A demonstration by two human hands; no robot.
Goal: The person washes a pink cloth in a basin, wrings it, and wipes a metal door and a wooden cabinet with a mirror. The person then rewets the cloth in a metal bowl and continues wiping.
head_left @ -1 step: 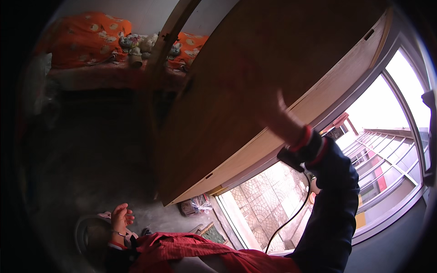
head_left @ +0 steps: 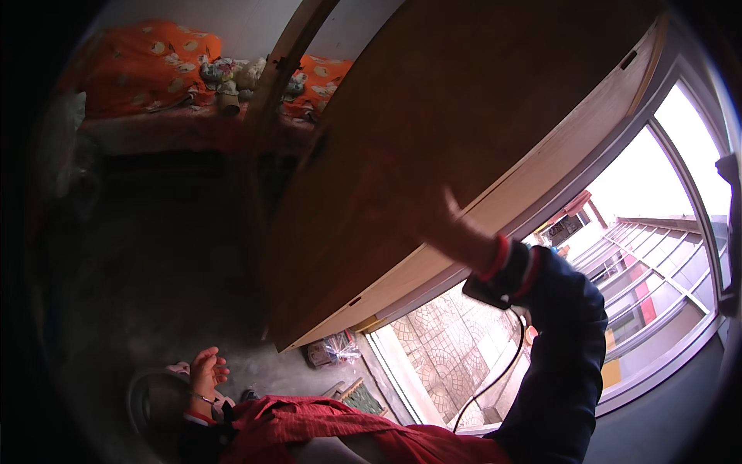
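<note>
- Right hand: blurred; its fingers fade into shadow against the brown wooden panel, so I cannot confirm contact.
- Wooden panel: upper part cut off by the top edge of view.
- Round-rimmed container: partly hidden behind the left hand; interior too dark to read.
- Black device at the right cuff: partly covered; kind undetermined.
- Black cable: lower end lost behind the red garment.
- Bundles beside the orange cloth: too small to identify.
- Floor, left side: details obscured by deep shadow.
</note>
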